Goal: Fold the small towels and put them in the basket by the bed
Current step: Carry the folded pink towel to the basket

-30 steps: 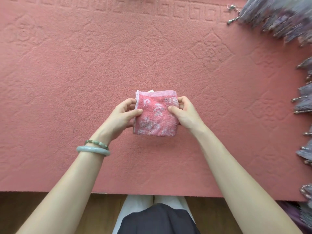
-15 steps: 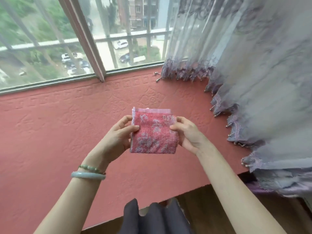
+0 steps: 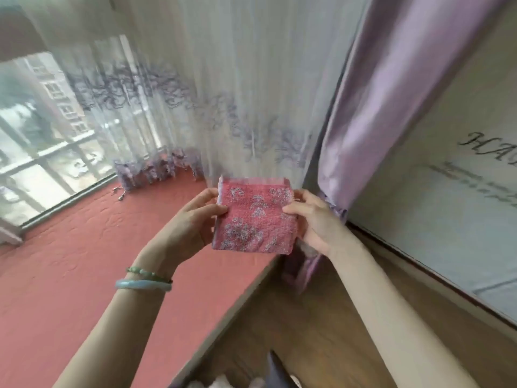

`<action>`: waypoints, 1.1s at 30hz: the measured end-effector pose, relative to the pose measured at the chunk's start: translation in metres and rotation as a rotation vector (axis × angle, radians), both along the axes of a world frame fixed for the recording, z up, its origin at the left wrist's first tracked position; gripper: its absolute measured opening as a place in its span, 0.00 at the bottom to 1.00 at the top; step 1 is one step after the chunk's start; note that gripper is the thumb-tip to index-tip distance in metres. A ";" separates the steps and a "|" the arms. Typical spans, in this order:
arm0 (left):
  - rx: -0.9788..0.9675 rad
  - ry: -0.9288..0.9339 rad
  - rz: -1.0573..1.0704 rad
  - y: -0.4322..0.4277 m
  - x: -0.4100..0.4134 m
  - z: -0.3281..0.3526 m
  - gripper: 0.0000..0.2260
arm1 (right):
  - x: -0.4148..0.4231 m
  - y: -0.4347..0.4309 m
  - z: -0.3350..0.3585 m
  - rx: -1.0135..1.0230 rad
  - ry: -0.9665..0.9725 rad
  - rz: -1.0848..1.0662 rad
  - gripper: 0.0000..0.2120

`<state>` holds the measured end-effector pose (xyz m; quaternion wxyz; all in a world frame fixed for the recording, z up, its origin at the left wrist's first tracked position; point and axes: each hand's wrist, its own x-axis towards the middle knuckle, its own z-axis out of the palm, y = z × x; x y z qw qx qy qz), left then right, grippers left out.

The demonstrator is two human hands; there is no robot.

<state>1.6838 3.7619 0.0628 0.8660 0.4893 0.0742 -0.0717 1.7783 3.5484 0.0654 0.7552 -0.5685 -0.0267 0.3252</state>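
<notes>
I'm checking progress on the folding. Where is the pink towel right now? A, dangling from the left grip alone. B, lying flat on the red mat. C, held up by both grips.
C: the left grip and right grip each pinch one side of the towel, holding it clear of the red mat.

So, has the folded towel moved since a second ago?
Yes. The towel was over the middle of the red mat; now the left hand and right hand hold it at the mat's right end, in front of the sheer curtain.
</notes>
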 end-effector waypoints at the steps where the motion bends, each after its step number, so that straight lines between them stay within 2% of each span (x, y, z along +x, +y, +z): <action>1: -0.023 -0.007 -0.050 -0.026 0.014 0.000 0.07 | 0.003 -0.032 0.004 -0.008 -0.013 -0.042 0.11; 7: 0.036 0.006 -0.305 -0.193 0.090 0.002 0.08 | 0.013 -0.215 0.023 -0.072 -0.054 -0.304 0.10; 12: 0.102 -0.033 -0.529 -0.311 0.140 0.013 0.07 | 0.011 -0.333 0.026 -0.067 -0.087 -0.542 0.10; 15: 0.141 -0.061 -0.686 -0.372 0.169 0.016 0.08 | 0.008 -0.388 0.024 -0.056 -0.081 -0.700 0.09; 20: 0.127 -0.061 -0.948 -0.474 0.228 0.019 0.15 | 0.018 -0.469 0.020 -0.080 -0.053 -0.950 0.08; 29: 0.125 -0.066 -1.246 -0.669 0.343 0.039 0.09 | 0.070 -0.606 0.034 -0.076 -0.066 -1.311 0.10; 33: 0.159 -0.070 -1.364 -0.749 0.373 0.042 0.10 | 0.079 -0.655 0.043 -0.099 -0.054 -1.439 0.08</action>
